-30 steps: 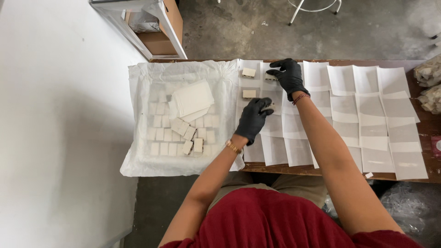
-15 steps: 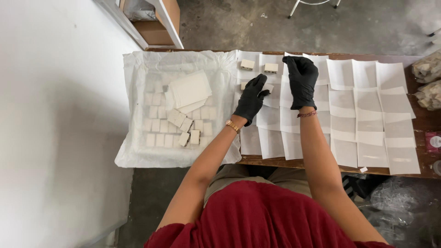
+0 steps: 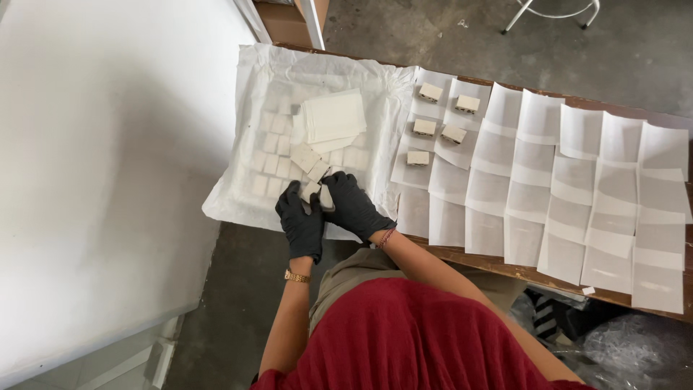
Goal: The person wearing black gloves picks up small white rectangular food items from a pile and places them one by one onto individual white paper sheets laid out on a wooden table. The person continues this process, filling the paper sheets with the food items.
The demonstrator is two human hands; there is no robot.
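Table edge runs just under both gloved hands, where the white plastic sheet (image 3: 238, 206) overhangs it; bare paper squares (image 3: 563, 195) cover the wood to the right of the sheet. Left hand (image 3: 302, 220) and right hand (image 3: 352, 206) sit at the sheet's near edge, fingers curled narrowly around a small white block (image 3: 312, 189), though the grip looks partly hidden. Rows of white blocks (image 3: 271, 162) and a paper stack (image 3: 332, 117) lie further up the sheet. Five wrapped blocks (image 3: 440, 123) rest right of it.
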